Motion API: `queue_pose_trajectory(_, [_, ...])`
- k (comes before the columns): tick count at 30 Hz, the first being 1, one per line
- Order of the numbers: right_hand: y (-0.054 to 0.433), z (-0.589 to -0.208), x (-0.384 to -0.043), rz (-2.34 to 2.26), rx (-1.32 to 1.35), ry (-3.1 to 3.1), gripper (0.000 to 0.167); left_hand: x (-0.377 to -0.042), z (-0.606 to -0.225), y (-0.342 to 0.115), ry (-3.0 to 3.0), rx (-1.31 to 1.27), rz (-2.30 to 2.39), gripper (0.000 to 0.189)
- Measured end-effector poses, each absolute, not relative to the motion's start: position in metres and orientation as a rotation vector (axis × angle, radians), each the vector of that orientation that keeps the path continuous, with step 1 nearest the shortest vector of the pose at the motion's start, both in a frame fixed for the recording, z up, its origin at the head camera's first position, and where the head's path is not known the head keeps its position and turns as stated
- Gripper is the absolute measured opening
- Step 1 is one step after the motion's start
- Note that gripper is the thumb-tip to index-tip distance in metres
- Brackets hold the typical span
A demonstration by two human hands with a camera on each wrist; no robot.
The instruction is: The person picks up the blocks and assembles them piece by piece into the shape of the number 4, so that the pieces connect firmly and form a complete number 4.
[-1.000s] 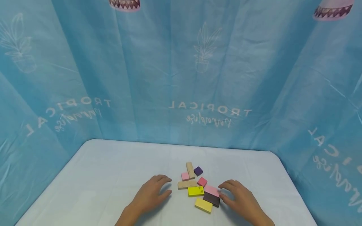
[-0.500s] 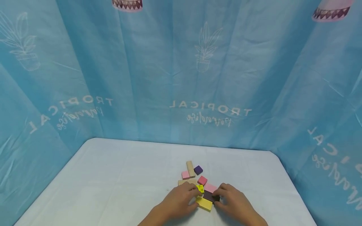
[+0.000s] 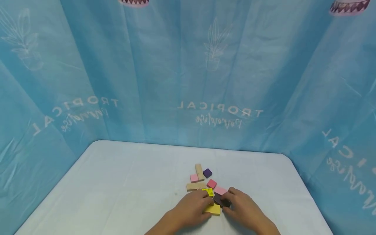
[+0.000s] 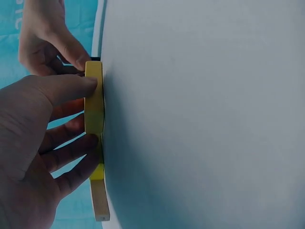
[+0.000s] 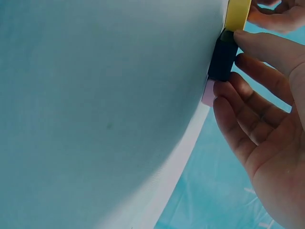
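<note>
A yellow wooden block (image 3: 213,210) lies nearest the front of a small cluster, and my left hand (image 3: 192,208) pinches it between thumb and fingers. In the left wrist view the thumb presses one face of this yellow block (image 4: 94,102). Just right of it, my right hand (image 3: 243,209) holds a dark brown block (image 3: 218,199) by its right end. The right wrist view shows thumb and fingertips on the dark block (image 5: 223,56), whose end is close to the yellow one. Behind them lie a brighter yellow block (image 3: 210,192), partly hidden by the left hand, and a pink block (image 3: 220,190).
Further back are a red-pink cube (image 3: 211,183), a light pink cube (image 3: 194,178), a purple cube (image 3: 207,173) and plain wooden blocks (image 3: 194,187). A white cloth covers the table (image 3: 123,182). Blue printed curtains (image 3: 158,81) stand around its back and sides.
My left hand has come in from the left onto the yellow block, and my right hand has shifted left onto the dark one. The yellow block has turned slightly.
</note>
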State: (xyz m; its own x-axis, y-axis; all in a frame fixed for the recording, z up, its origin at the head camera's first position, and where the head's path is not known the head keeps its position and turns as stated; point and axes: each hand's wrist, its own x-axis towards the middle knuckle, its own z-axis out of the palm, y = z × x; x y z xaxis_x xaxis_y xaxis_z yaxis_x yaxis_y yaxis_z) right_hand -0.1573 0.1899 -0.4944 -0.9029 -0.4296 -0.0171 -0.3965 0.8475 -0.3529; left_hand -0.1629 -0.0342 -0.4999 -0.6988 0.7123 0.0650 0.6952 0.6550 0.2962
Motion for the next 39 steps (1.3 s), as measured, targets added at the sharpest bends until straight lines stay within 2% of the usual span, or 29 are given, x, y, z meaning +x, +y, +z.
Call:
queue_pose_trajectory(5, [0.188,-0.493,-0.157,-0.479,-0.600,2.942,0.032,-0.162,-0.498,-0.038,2.797,1.140,0.472,0.029])
queue_pose_trajectory(12, [0.183,-0.493,-0.157,-0.485,-0.551,2.931,0.024,-0.159,-0.497,-0.046,2.776,1.094,0.453,0.030])
queue_pose_trajectory(39, [0.178,-0.492,-0.154,-0.457,-0.494,2.947,0.026,-0.146,-0.492,-0.069,2.793,1.011,0.492,0.031])
